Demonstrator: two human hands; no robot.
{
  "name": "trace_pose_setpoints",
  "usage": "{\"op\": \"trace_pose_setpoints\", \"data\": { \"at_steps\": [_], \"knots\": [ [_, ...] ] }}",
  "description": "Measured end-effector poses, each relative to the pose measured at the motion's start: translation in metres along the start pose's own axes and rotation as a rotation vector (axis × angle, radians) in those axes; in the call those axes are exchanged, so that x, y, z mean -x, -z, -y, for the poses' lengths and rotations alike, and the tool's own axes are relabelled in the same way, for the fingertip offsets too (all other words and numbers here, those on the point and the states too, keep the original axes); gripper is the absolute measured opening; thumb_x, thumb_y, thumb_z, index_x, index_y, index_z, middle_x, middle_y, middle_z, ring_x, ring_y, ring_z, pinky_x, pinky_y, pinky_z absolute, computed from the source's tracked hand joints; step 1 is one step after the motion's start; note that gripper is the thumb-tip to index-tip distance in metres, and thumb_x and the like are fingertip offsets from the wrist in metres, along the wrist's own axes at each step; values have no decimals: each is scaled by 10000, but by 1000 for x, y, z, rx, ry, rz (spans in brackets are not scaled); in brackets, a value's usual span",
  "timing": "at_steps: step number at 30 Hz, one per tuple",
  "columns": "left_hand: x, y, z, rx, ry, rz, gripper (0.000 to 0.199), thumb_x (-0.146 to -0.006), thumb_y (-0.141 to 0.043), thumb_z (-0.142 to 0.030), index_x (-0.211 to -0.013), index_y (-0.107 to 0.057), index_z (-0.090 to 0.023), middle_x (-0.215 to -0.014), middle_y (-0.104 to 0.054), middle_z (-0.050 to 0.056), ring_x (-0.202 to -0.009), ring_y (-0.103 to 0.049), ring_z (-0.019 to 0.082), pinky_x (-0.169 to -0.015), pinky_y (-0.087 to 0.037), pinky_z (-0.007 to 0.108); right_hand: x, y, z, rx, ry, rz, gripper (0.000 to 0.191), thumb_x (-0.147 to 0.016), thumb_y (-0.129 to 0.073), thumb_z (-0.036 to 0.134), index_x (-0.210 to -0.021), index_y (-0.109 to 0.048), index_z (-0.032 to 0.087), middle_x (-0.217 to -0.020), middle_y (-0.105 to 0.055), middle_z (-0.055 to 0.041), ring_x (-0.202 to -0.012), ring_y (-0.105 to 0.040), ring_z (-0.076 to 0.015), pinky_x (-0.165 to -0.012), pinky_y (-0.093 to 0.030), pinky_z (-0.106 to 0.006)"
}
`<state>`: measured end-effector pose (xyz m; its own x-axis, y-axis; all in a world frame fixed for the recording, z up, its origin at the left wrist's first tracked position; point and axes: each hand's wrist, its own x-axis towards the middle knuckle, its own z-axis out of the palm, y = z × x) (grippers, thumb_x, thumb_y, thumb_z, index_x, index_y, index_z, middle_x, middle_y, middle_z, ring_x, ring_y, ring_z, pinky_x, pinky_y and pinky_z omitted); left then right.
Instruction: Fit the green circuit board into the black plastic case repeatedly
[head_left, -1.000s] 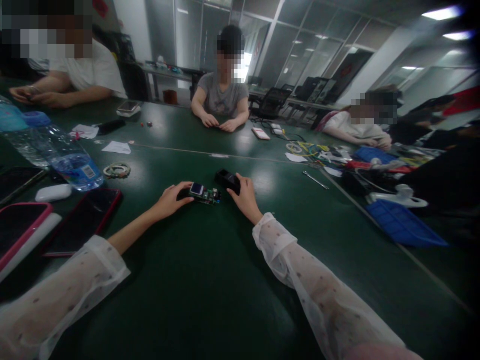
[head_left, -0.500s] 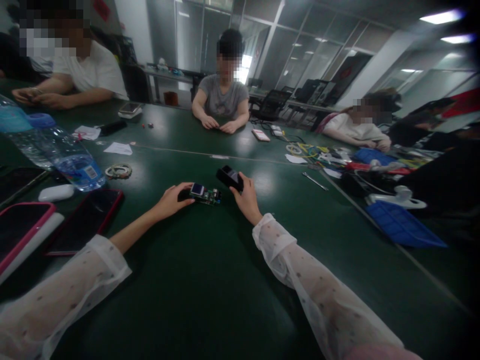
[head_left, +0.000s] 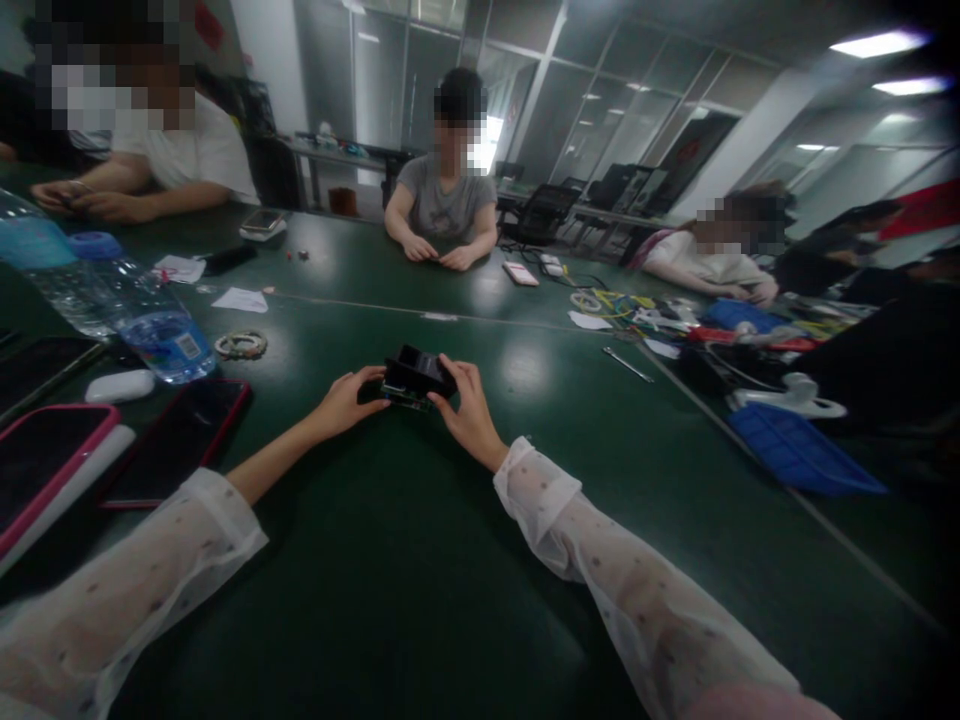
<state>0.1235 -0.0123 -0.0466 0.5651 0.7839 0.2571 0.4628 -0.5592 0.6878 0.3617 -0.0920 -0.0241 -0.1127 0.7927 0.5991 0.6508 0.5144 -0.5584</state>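
Observation:
My left hand [head_left: 346, 405] is closed, its thumb and fingers pinching the left end of a small green circuit board [head_left: 409, 399]. Over the board lies a black plastic cover [head_left: 420, 370], which hides most of it, the little screen included. My right hand [head_left: 469, 405] grips the cover at its right end, fingers on the far side and thumb in front. Board and cover are held just above the dark green table [head_left: 420, 560]; whether they are fitted together or merely touching, I cannot tell.
Water bottles [head_left: 154, 320], phones [head_left: 180, 440] and a white earphone case [head_left: 120, 386] stand or lie at the left, near a coiled cable [head_left: 240, 345]. To the right are a wrench [head_left: 628, 364], tangled wires and a blue tray [head_left: 806, 450]. Several people sit around the table.
My right hand has moved left and brought the black cover over the circuit board, whose screen is now hidden. My left hand has stayed nearly in place, holding the board.

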Motion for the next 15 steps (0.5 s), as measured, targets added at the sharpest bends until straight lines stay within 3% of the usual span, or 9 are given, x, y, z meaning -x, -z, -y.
{"op": "trace_pose_setpoints", "data": {
  "at_steps": [5, 11, 15],
  "knots": [
    [0, -2, 2, -13, 17, -23, 584, -781, -639, -436, -1284, -452, -206, -1267, -578, 129, -1201, -526, 292, -1025, -340, 517, 2, -4, -3, -14, 4, 75, 566, -886, -542, 255, -1403, -316, 308, -1223, -404, -84, -1176, -459, -231, -1037, -424, -446],
    [1, -3, 2, 45, 12, -62, 853, -716, -701, -468, -1415, -299, -190, -1380, -478, 157, -1276, -455, 288, -1050, -345, 468, 1, -7, -11, -18, 3, 232, 596, -840, -611, 237, -1367, -335, 266, -1201, -452, -88, -1124, -506, -230, -1005, -443, -455],
    [0, -2, 0, 16, 23, -41, 821, -717, -693, -492, -1400, -340, -204, -1326, -526, 140, -1229, -496, 296, -1034, -355, 487, 1, -8, -15, -6, -7, 243, 652, -816, -644, 249, -1369, -299, 252, -1211, -471, -97, -1130, -513, -246, -982, -454, -475]
  ]
}}
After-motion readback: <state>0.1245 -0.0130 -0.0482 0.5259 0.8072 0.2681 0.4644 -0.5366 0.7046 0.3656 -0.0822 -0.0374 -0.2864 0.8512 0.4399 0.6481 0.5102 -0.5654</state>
